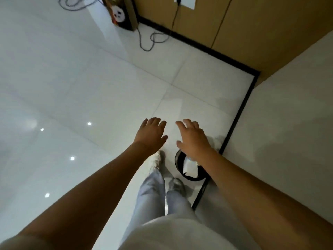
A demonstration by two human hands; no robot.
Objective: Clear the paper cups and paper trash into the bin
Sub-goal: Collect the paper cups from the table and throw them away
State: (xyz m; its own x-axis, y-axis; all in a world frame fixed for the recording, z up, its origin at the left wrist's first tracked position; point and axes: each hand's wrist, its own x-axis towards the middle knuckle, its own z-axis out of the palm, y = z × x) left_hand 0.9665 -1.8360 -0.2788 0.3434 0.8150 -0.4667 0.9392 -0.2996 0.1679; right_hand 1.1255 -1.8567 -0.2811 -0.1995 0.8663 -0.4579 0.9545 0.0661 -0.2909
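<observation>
A small round black bin (179,160) stands on the white tiled floor beside a wall corner, partly hidden under my right forearm. White paper trash (190,167) lies inside it. My left hand (151,134) hovers palm down with straight fingers, holding nothing, to the left of the bin. My right hand (193,138) hovers above the bin's far rim, fingers spread and empty. No paper cup is visible.
My legs and shoes (158,160) stand just left of the bin. A white wall (288,123) with black skirting runs along the right. A box-like device (122,13) with trailing cables (153,40) sits on the floor far ahead by brown panelling.
</observation>
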